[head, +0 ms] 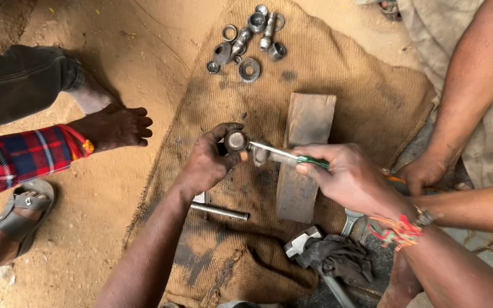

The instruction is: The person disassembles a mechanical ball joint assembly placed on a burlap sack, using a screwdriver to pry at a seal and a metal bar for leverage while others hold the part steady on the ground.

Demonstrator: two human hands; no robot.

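My left hand [207, 162] grips a small round metal part [235, 140] above a burlap sack [360, 91] spread on the ground. My right hand [346, 177] holds a green-handled screwdriver [292, 156], its metal shaft pointing left into the round part. Both hands hover over a wooden block [309, 122] lying on the sack. A coloured thread band sits on my right wrist.
Several metal rings, bolts and bushings [249, 40] lie at the sack's far end. A steel rod [219, 211] lies by my left forearm. A hammer [300, 242], dark rag [338, 256] and wrench [349, 219] lie near. Another person's arms [469, 102] are right; a bare foot [115, 125] and sandalled foot [27, 211] left.
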